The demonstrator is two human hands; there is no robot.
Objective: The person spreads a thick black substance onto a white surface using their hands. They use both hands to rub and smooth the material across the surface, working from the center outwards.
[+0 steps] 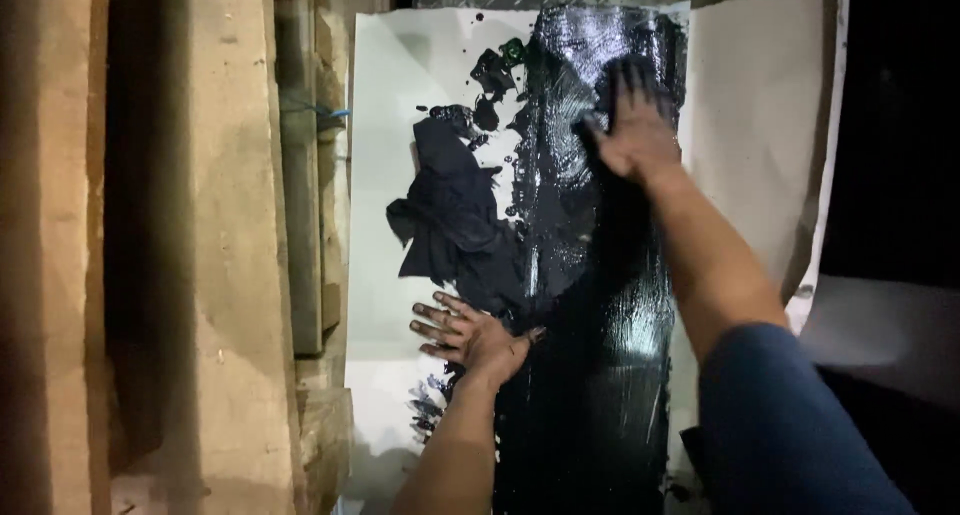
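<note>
At the far left stand rough wooden boards (pixel 235 235), upright and close together, with a narrower plank just beside the edge of a white sheet (pixel 385 125). The sheet lies flat and runs away from the person, and a wide band of wet, glossy black paint (pixel 590 305) covers its right-hand half from the near end to the far end. On the bare white part, touching the left edge of the paint, lies a crumpled dark cloth (pixel 450 215), with small black splatters beyond it. The left hand (pixel 470 335) rests just below the cloth, palm down, fingers spread and pointing left, stained dark, gripping nothing; its thumb side meets the paint's edge. Further right and farther away, the right hand (pixel 635 125) lies flat on the painted band near its top, fingers splayed and coated black, also holding nothing. Its forearm crosses the paint toward a blue sleeve (pixel 780 425) at lower right.
</note>
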